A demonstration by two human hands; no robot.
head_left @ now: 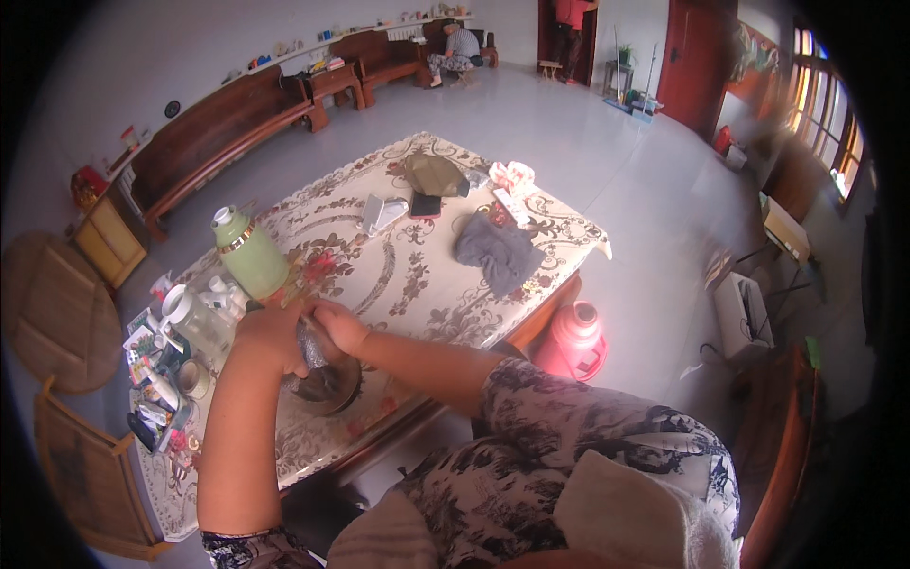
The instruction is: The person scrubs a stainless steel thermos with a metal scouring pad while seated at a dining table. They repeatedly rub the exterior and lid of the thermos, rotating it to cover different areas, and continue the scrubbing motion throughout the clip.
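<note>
My left hand [273,334] and my right hand [338,327] are close together near the table's left front edge. Both are closed around a silvery grey, glistening thing [311,347], whose kind I cannot make out; my fingers cover much of it. Directly beneath stands a round, dark bowl [349,391], partly hidden by my hands. Just beyond them is a pale green thermos flask [248,251]. A clear plastic jug [194,318] with a white top stands left of my left forearm.
A patterned cloth covers the table [379,270]. A dark grey cloth [498,251], a phone [426,206] and a white remote [512,207] lie farther back. Bottles and a tape roll [193,377] crowd the left edge. A pink thermos [573,343] stands right of the table. Two people are far off.
</note>
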